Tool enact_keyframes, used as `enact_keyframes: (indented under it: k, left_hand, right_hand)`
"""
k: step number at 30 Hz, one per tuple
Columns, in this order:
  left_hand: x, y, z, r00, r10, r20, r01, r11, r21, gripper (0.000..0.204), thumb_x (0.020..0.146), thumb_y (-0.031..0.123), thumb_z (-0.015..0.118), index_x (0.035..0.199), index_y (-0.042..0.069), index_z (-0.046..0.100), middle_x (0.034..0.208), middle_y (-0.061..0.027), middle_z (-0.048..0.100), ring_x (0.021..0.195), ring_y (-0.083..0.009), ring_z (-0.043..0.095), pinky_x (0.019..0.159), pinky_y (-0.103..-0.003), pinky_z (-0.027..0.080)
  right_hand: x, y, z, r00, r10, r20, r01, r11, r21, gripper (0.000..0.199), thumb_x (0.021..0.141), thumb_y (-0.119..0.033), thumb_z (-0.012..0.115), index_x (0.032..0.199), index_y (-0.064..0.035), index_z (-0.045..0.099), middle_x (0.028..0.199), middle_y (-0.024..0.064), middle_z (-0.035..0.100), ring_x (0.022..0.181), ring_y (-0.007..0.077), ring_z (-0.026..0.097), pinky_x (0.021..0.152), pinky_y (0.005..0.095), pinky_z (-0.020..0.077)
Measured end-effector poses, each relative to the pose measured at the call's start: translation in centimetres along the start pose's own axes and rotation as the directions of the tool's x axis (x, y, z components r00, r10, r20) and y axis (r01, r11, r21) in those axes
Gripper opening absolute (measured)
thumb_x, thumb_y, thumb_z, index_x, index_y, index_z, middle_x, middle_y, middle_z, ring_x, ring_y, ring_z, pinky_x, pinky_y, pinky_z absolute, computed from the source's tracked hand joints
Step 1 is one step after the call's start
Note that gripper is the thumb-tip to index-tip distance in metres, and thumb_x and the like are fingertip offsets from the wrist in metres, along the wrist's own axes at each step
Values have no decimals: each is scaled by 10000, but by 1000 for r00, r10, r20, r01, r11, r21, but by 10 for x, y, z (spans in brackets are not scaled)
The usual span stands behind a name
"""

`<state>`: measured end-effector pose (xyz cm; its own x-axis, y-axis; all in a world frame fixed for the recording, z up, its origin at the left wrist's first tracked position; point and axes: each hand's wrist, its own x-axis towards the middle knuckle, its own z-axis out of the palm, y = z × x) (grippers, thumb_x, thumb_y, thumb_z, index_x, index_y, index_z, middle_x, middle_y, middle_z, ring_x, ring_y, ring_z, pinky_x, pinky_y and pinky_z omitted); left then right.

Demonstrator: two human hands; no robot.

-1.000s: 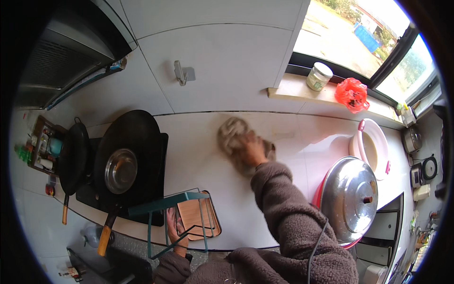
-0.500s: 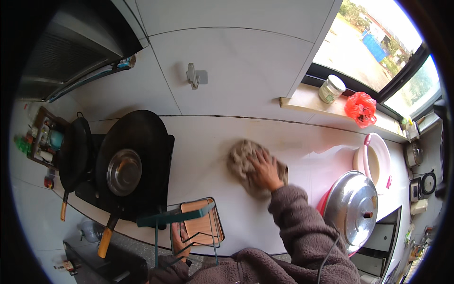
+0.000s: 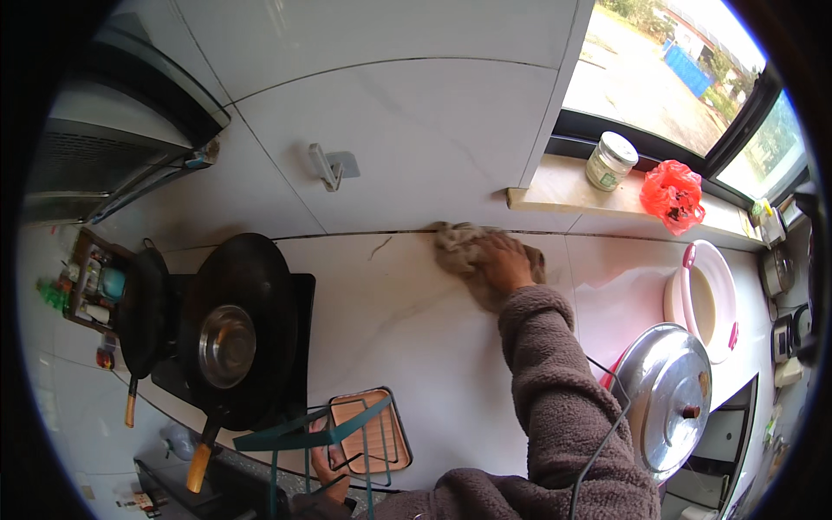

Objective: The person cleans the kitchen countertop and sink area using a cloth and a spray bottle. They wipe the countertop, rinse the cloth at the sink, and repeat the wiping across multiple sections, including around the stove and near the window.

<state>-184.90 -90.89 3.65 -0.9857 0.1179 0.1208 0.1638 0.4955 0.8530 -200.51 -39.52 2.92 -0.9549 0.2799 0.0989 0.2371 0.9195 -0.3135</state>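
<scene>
My right hand point(image 3: 506, 263) presses down on a crumpled brown cloth point(image 3: 459, 250), which lies on the white counter point(image 3: 416, 338) against the foot of the tiled wall. Its fingers are bent over the cloth. Close to my body, my left hand point(image 3: 326, 461) grips a green metal rack point(image 3: 291, 436) with a wooden base tray point(image 3: 378, 436), held tilted over the counter's near edge. Parts of the left fingers are hidden behind the rack's bars. On the counter left of the cloth shows a thin, dark, curved strand point(image 3: 379, 248).
On the left, a black wok point(image 3: 260, 277) holding a metal bowl point(image 3: 227, 346) sits on the stove, beside another pan point(image 3: 143, 303). A lidded pot point(image 3: 663, 403) and a pink-and-white basin point(image 3: 724, 295) stand right. The sill holds a jar point(image 3: 611, 162) and a red bag point(image 3: 673, 198).
My right hand has pushed the cloth away from me, up to the wall, and slightly right. The left hand still holds the rack. The whole view has shifted a little.
</scene>
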Motion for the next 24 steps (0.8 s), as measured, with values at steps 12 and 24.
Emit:
enact_keyframes:
  k: [12,24]
  left_hand:
    - [8,2,-10,967,183,176,-167,981,-102,620,903,72,527,1462,14,266,1472,-201,335,1147,-323,553,946,-417,470]
    - [-95,23,-39,908,168,384,-138,985,-105,882,753,-167,452,1532,109,146,1322,-211,448,899,-263,606,731,-301,489]
  right_hand:
    - [-261,-91,-35,658,746,-104,-43,175,984,340,977,-185,514,1238,31,539,1207,140,603,1069,267,609,935,357,467]
    - [-501,-113,-68,848,525,79,450,-790,417,404,984,-264,440,1278,2,517,1255,126,586,1149,262,558,1024,396,427]
